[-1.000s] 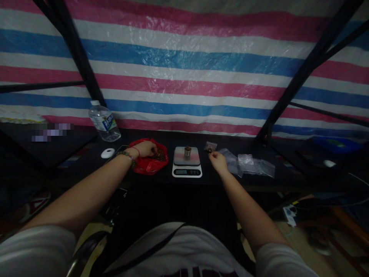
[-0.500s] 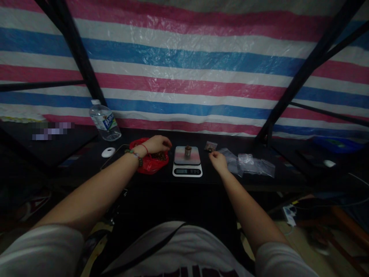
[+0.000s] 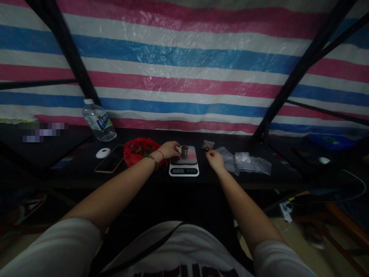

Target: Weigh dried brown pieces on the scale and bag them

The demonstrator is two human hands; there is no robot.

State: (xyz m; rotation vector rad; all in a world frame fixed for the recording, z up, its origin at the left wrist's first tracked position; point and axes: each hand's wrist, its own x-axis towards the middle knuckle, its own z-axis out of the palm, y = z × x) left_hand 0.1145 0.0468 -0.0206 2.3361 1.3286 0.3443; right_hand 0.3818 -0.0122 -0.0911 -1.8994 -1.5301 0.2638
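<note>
A small metal cup [image 3: 184, 150] heaped with brown bits stands on the plate of a white digital kitchen scale [image 3: 184, 171]. My left hand [image 3: 168, 149] reaches over the scale's left edge, thumb and forefinger apart just beside the cup; whether they touch it is unclear. Behind that wrist lies an open red plastic bag [image 3: 131, 157] of brown pieces, partly covered by my arm. To the right of the scale, my right hand [image 3: 215, 159] pinches the near edge of a small clear zip bag [image 3: 208, 145] with dark contents. Flat clear zip bags [image 3: 250, 164] lie beside that hand.
A large clear bottle [image 3: 100, 122] stands at the back left. In front of it are a white oval object [image 3: 103, 153] and a phone [image 3: 111, 159]. Dark metal posts [image 3: 276, 92] slant up on both sides before a striped plastic sheet [image 3: 178, 80].
My left hand has moved right, from above the red bag to the metal cup, and more of the bag and phone shows. My right hand stays at the small zip bag. The view shifts slightly.
</note>
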